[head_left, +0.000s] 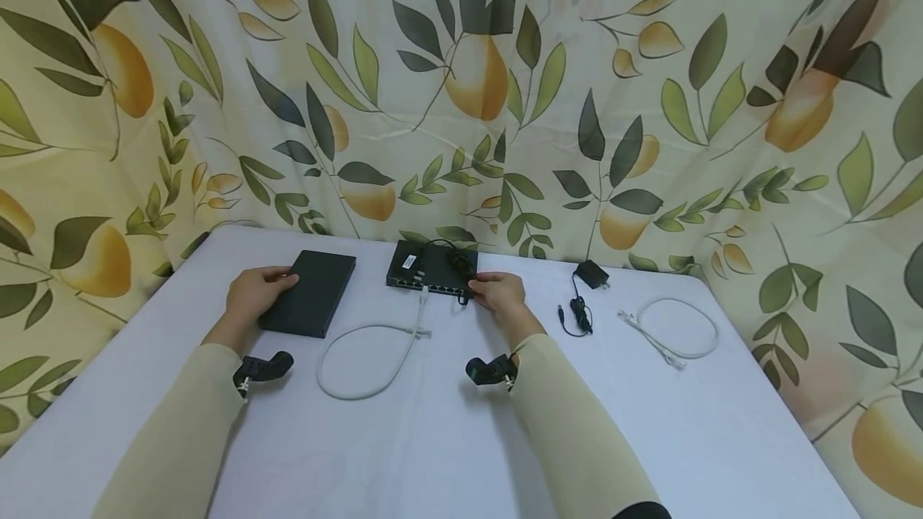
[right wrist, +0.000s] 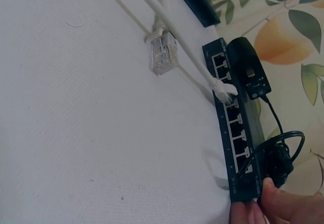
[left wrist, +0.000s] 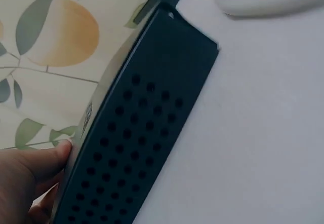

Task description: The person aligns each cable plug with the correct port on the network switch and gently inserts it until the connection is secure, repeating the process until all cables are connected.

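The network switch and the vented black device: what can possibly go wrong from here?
If the right hand tilts the network switch, the power adapter and coiled cord lying on top may slide off. Moving the switch might also drag the plugged-in Ethernet cable and strain its connector. The left hand grips the vented black device by one side, so it could tip or slip if lifted.

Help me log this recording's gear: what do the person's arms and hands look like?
The left sleeve and right sleeve are long, plain and pale beige, reaching the wrists. The left camera and right camera, worn there, are small and black with rounded ends. The left hand and right hand wear no gloves. A black patch borders the right sleeve's lower end.
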Available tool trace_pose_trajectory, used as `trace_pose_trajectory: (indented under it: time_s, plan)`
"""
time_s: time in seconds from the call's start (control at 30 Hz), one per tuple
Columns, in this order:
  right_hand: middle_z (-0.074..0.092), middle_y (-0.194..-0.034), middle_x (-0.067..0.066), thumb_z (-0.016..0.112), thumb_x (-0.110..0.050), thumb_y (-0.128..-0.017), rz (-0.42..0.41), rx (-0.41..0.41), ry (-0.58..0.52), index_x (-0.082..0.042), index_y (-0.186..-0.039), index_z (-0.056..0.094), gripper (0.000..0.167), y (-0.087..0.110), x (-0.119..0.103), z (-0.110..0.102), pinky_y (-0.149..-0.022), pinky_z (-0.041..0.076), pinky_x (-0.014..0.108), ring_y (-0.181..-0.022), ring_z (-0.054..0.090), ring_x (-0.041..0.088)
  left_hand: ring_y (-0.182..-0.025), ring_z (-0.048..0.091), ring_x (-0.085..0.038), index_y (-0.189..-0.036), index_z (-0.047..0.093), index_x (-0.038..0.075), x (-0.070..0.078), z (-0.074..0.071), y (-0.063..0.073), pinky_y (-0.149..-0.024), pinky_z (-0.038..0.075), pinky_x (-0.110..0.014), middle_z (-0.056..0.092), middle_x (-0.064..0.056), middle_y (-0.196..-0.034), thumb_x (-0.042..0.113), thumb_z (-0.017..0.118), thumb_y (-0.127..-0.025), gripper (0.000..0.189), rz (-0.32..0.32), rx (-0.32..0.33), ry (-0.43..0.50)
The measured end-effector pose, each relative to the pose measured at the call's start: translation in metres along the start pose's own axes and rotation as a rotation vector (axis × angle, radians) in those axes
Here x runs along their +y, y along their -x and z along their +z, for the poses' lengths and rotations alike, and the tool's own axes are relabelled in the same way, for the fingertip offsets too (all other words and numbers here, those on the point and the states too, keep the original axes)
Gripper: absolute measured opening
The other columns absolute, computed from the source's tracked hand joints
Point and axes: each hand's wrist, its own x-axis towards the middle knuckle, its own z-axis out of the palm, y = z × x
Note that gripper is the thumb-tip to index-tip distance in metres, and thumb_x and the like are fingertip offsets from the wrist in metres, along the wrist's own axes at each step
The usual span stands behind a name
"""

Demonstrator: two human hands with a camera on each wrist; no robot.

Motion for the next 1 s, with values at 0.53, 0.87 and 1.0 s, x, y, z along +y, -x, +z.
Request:
trace_pose_trajectory:
  time_s: [0.53, 0.87, 1.0]
  plan:
    - [0.061, -0.125, 0.017, 0.073, -0.002, -0.087, 0.0, -0.004, -0.011, 0.001, -0.118, 0.069, 0.031, 0.001, 0.0, -0.001, -0.093, 0.056, 0.033, -0.099, 0.062, 0.021, -0.122, 0.051, -0.049, -0.138, 0.053, -0.002, -0.035, -0.018, 0.061, -0.097, 0.046, -0.057, 0.053, -0.033, -0.134, 0.048, 0.057, -0.097, 0.065, 0.04, -0.086, 0.028]
    - [0.061, -0.124, 0.018, 0.074, -0.004, -0.087, -0.024, -0.008, -0.004, 0.002, -0.117, 0.069, 0.032, -0.001, 0.002, -0.003, -0.082, 0.058, 0.025, -0.093, 0.063, 0.018, -0.118, 0.055, -0.048, -0.136, 0.055, -0.002, -0.04, -0.018, 0.094, -0.091, 0.05, -0.055, 0.06, -0.029, -0.128, 0.05, 0.059, -0.095, 0.066, 0.04, -0.065, 0.029]
    - [0.061, -0.125, 0.018, 0.074, -0.005, -0.087, -0.017, -0.014, -0.003, 0.001, -0.118, 0.069, 0.032, -0.001, 0.001, -0.003, -0.085, 0.058, 0.026, -0.094, 0.062, 0.018, -0.115, 0.058, -0.047, -0.135, 0.056, -0.002, -0.043, -0.019, 0.104, -0.088, 0.051, -0.055, 0.063, -0.028, -0.124, 0.049, 0.06, -0.095, 0.065, 0.053, -0.054, 0.023]
